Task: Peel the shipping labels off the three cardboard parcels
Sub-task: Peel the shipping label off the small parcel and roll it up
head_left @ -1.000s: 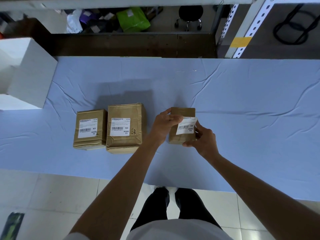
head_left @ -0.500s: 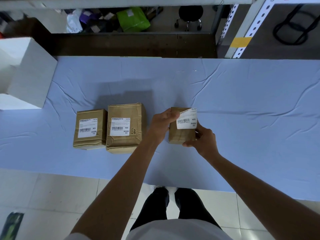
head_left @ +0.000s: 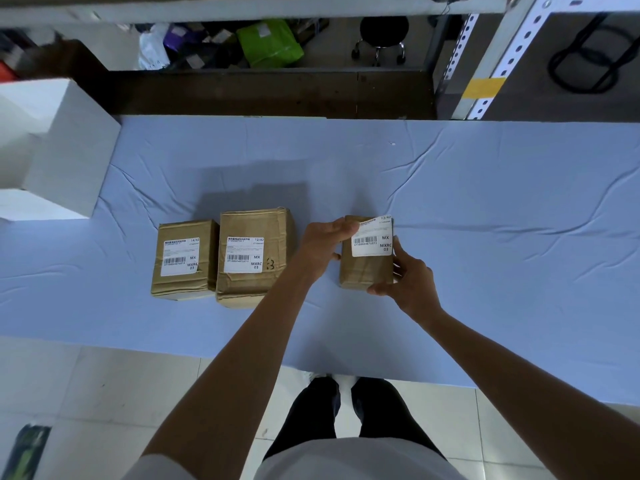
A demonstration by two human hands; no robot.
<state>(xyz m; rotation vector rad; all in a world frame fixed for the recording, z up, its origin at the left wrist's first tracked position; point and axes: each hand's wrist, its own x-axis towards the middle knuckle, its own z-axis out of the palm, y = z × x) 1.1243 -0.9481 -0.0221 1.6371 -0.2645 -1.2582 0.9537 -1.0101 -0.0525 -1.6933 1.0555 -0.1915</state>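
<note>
Three brown cardboard parcels stand in a row on the blue-covered table (head_left: 502, 209). The left parcel (head_left: 180, 289) and the middle parcel (head_left: 277, 233) each carry a flat white shipping label, one label (head_left: 180, 256) and the other label (head_left: 244, 254). The smaller right parcel (head_left: 365, 271) stands apart. Its label (head_left: 372, 237) is lifted, mostly off the top face. My left hand (head_left: 323, 244) pinches that label's upper left corner. My right hand (head_left: 410, 277) grips the parcel's right side and near corner.
A large white box (head_left: 65, 150) sits on the table's left end. Beyond the far edge are a dark wooden board (head_left: 259, 93), a metal shelf upright (head_left: 485, 71), a green bag (head_left: 270, 43) and a black stool (head_left: 381, 32). The near edge meets tiled floor (head_left: 104, 393).
The right parcel's label has come up and shifted toward the far edge, baring more brown cardboard below it. My left hand now pinches its corner; my right hand stays on the parcel.
</note>
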